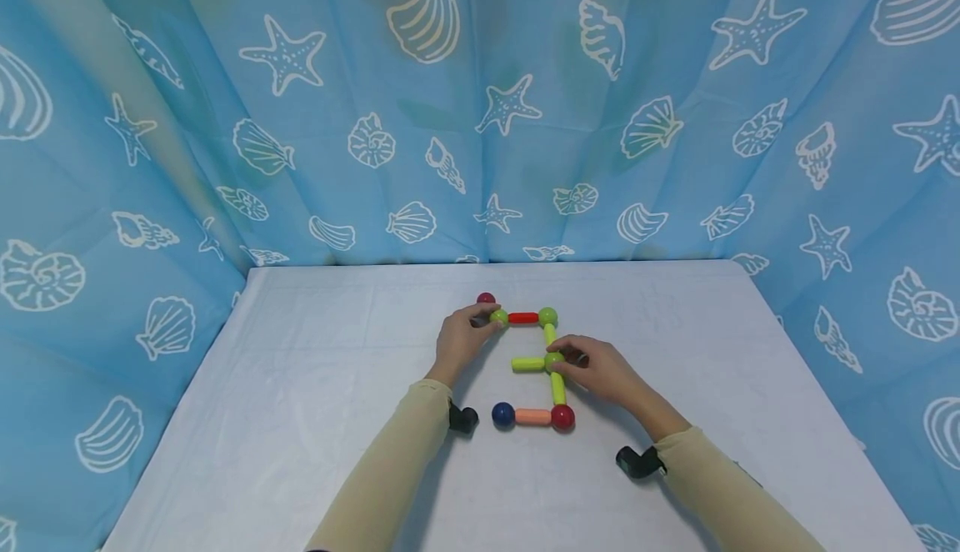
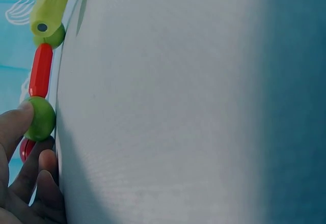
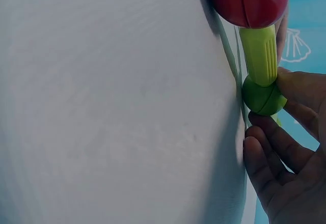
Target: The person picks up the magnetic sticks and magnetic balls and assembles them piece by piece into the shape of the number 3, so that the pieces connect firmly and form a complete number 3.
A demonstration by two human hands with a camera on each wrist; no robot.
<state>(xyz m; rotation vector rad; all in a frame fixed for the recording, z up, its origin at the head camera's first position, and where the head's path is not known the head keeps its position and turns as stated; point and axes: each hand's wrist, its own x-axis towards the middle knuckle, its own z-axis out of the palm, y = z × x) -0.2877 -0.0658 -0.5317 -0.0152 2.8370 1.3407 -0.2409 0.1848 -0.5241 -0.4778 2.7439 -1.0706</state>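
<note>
My left hand (image 1: 456, 342) pinches a green ball (image 2: 43, 118) at the far left end of a ball-and-rod figure. From it a red rod (image 1: 523, 318) runs to another green ball (image 1: 548, 317) at the corner. My right hand (image 1: 603, 371) grips the middle green ball (image 3: 262, 96) between thumb and fingers. Yellow-green rods join that ball above and below, and a third yellow-green rod (image 1: 528, 364) sticks out leftward. Nearest me, a large red ball (image 1: 562, 418), a salmon rod (image 1: 533, 418) and a dark blue ball (image 1: 503, 415) form the bottom row.
Another red ball (image 1: 486, 298) shows just beyond my left fingertips. The figure lies on a white-covered table (image 1: 300, 419). A blue curtain (image 1: 465, 118) with shells and starfish stands along the back and sides. Black wrist cameras hang under both sleeves.
</note>
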